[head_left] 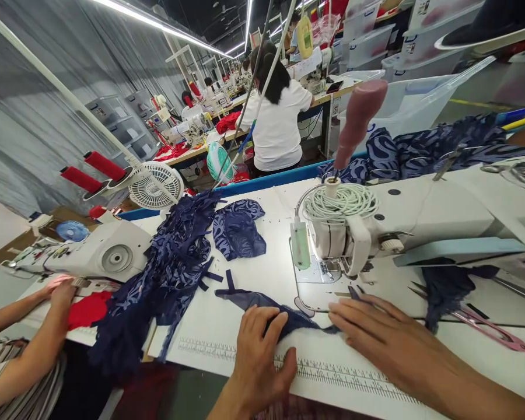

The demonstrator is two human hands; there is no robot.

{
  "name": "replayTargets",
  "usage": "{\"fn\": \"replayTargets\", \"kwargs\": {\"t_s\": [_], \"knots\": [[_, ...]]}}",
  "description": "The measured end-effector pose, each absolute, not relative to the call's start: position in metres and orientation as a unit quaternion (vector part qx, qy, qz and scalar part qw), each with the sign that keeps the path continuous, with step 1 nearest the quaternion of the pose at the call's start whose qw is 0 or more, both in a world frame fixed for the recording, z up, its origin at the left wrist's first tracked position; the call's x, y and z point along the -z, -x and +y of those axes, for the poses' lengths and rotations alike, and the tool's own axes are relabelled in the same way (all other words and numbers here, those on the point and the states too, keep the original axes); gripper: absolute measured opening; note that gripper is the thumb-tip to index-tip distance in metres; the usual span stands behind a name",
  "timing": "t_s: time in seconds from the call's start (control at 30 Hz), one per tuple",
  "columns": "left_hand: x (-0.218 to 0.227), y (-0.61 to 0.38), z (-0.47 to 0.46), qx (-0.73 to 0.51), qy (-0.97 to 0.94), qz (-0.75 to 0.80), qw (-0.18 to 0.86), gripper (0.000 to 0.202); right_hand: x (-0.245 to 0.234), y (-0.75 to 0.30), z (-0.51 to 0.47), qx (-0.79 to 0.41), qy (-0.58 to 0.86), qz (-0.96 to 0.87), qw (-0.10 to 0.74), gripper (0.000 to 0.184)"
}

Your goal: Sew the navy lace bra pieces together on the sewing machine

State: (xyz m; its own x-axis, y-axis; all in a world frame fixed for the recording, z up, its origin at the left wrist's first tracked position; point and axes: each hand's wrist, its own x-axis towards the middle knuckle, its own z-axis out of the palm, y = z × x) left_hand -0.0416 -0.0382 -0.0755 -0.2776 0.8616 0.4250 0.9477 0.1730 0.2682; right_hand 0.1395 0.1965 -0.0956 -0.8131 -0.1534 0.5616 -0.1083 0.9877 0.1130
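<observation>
A heap of navy lace (175, 262) crowds the tabletop (273, 265) left of the sewing machine (420, 216); pink snips (492, 331) lie to its right. The navy strip (249, 300) lies flat before the machine, near the front edge with its printed ruler (332, 373). The left hand (256, 356) presses it with flat, spread fingers; the right hand (376, 335) rests open-palmed on its other end, gripping nothing. A co-worker's hand (61, 291) lies farther left. The needle is hidden.

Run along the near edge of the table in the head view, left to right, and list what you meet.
Co-worker's hand → red fabric → navy lace pile → left hand → right hand → pink snips.
</observation>
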Motion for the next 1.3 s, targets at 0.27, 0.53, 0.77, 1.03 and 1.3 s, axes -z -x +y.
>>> {"fn": "replayTargets", "kwargs": {"t_s": [0.27, 0.53, 0.77, 1.03, 1.3], "knots": [[0.070, 0.077, -0.026, 0.320, 0.594, -0.737, 0.050, 0.046, 0.111, -0.148, 0.200, -0.022, -0.076, -0.958, 0.276, 0.053], [0.052, 0.093, 0.062, 0.088, 0.609, -0.788, 0.024, 0.029, 0.078, -0.180, 0.231, 0.027, -0.105, -0.938, 0.329, 0.042], [0.069, 0.072, 0.045, 0.204, 0.687, -0.679, 0.161, 0.018, 0.084, -0.166, 0.201, -0.025, -0.052, -0.956, 0.289, 0.038], [0.082, 0.047, 0.038, 0.183, 0.658, -0.723, 0.105, 0.026, 0.083, -0.149, 0.197, -0.101, -0.047, -0.956, 0.272, 0.017], [0.087, 0.026, 0.057, 0.159, 0.688, -0.703, 0.082, 0.044, 0.088, -0.122, 0.211, 0.020, 0.060, -0.963, 0.261, 0.041]]}}
